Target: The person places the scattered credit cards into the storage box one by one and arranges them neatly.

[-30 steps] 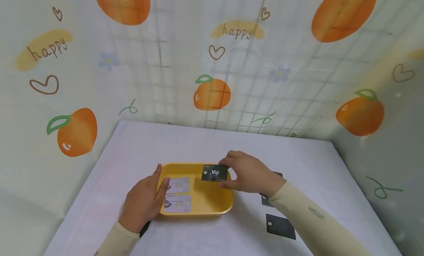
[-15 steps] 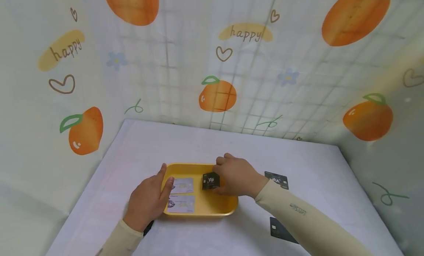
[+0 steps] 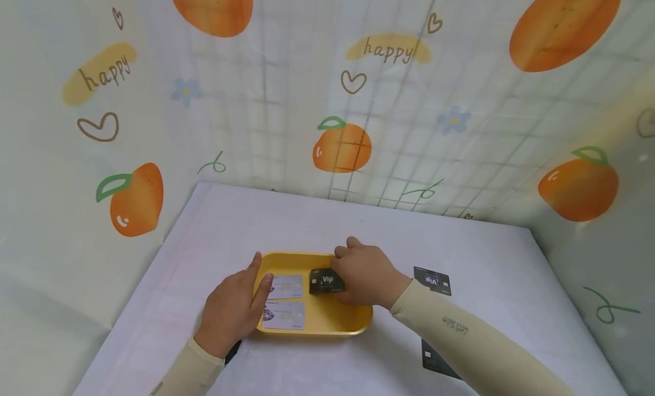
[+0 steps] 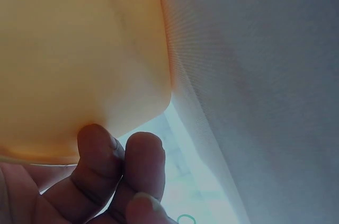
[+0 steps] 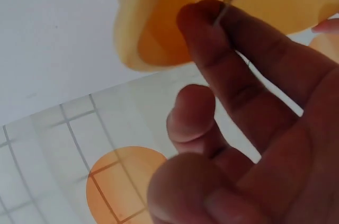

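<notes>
Lowered since earlier, a black rectangular card [image 3: 325,281] juts leftward from the pinching right hand [image 3: 367,274], inside a yellow rounded tray [image 3: 332,322].

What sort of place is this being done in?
Probably a curtained-off work booth: fruit-printed sheets surround a white table on three sides, with a yellow tray of cards on it.

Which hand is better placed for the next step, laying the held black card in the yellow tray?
Probably the right hand: it pinches the black card over the yellow tray, beside the pale cards. The left hand grips the tray's left end.
</notes>
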`<state>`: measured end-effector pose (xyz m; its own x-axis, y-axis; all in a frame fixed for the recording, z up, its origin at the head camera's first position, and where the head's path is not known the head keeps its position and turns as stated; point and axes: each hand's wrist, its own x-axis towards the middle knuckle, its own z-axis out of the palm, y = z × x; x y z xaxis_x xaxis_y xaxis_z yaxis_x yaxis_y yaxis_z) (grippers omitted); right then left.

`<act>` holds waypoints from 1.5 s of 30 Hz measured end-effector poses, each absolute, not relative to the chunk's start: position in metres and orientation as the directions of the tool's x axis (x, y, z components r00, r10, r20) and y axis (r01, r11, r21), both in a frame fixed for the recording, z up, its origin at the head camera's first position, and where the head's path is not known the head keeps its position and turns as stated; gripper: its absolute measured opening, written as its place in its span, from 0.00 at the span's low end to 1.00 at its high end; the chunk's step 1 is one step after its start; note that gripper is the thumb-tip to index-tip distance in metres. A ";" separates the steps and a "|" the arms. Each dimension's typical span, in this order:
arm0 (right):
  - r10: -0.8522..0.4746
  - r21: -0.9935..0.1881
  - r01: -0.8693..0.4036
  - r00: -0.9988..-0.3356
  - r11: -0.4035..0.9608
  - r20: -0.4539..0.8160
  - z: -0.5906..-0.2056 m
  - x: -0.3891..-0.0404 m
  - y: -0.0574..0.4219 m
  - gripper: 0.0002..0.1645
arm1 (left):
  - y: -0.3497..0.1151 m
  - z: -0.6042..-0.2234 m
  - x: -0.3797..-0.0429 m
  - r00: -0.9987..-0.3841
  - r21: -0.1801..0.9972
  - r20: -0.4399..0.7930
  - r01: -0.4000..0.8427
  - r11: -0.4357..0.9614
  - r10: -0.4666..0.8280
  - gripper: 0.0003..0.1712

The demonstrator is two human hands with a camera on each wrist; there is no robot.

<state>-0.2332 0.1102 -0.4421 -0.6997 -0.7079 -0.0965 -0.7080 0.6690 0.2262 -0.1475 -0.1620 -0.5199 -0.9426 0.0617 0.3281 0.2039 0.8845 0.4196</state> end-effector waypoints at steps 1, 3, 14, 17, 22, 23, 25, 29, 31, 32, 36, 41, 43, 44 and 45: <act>-0.706 0.234 -0.706 -0.701 0.669 -0.097 -0.444 -0.233 0.110 0.28 | -0.162 -0.520 -0.148 -0.942 0.419 0.331 0.206 0.884 0.062 0.37; -0.705 0.241 -0.704 -0.702 0.668 -0.097 -0.445 -0.233 0.109 0.27 | -0.162 -0.521 -0.148 -0.939 0.419 0.337 0.209 0.883 0.063 0.37; -0.672 0.203 -0.680 -0.731 0.705 -0.115 -0.449 -0.230 0.107 0.27 | -0.161 -0.522 -0.147 -0.941 0.410 0.333 0.198 0.890 0.056 0.37; -0.662 0.203 -0.671 -0.740 0.713 -0.121 -0.451 -0.230 0.107 0.27 | -0.161 -0.523 -0.146 -0.942 0.408 0.330 0.196 0.891 0.056 0.38; -0.647 0.211 -0.657 -0.752 0.724 -0.123 -0.453 -0.228 0.107 0.27 | -0.162 -0.521 -0.146 -0.943 0.409 0.327 0.203 0.890 0.065 0.38; -0.645 0.212 -0.655 -0.754 0.725 -0.123 -0.453 -0.228 0.106 0.27 | -0.163 -0.521 -0.146 -0.943 0.409 0.327 0.204 0.889 0.065 0.38; -0.643 0.208 -0.654 -0.755 0.727 -0.124 -0.453 -0.227 0.105 0.28 | -0.164 -0.520 -0.145 -0.945 0.408 0.322 0.201 0.891 0.066 0.38; -0.646 0.191 -0.657 -0.753 0.729 -0.127 -0.453 -0.226 0.103 0.28 | -0.165 -0.520 -0.144 -0.948 0.409 0.313 0.196 0.891 0.065 0.38; -0.648 0.192 -0.660 -0.751 0.726 -0.127 -0.453 -0.225 0.104 0.29 | -0.166 -0.521 -0.144 -0.948 0.411 0.311 0.197 0.890 0.066 0.38; -0.649 0.193 -0.660 -0.750 0.726 -0.124 -0.453 -0.225 0.105 0.29 | -0.166 -0.521 -0.144 -0.948 0.411 0.313 0.197 0.890 0.066 0.38; -0.658 0.182 -0.665 -0.746 0.725 -0.105 -0.448 -0.222 0.111 0.29 | -0.165 -0.522 -0.144 -0.947 0.413 0.314 0.195 0.889 0.062 0.38; -0.670 0.167 -0.669 -0.740 0.725 -0.057 -0.436 -0.214 0.123 0.30 | -0.164 -0.522 -0.142 -0.951 0.416 0.304 0.186 0.890 0.057 0.38; -0.673 0.162 -0.667 -0.740 0.727 -0.027 -0.433 -0.210 0.130 0.31 | -0.164 -0.521 -0.142 -0.952 0.416 0.302 0.184 0.890 0.056 0.38; -0.673 0.160 -0.665 -0.740 0.729 -0.009 -0.431 -0.208 0.135 0.32 | -0.164 -0.521 -0.142 -0.952 0.415 0.302 0.184 0.891 0.056 0.38; -0.673 0.155 -0.664 -0.740 0.732 0.011 -0.430 -0.206 0.139 0.33 | -0.163 -0.521 -0.142 -0.952 0.412 0.300 0.182 0.893 0.056 0.38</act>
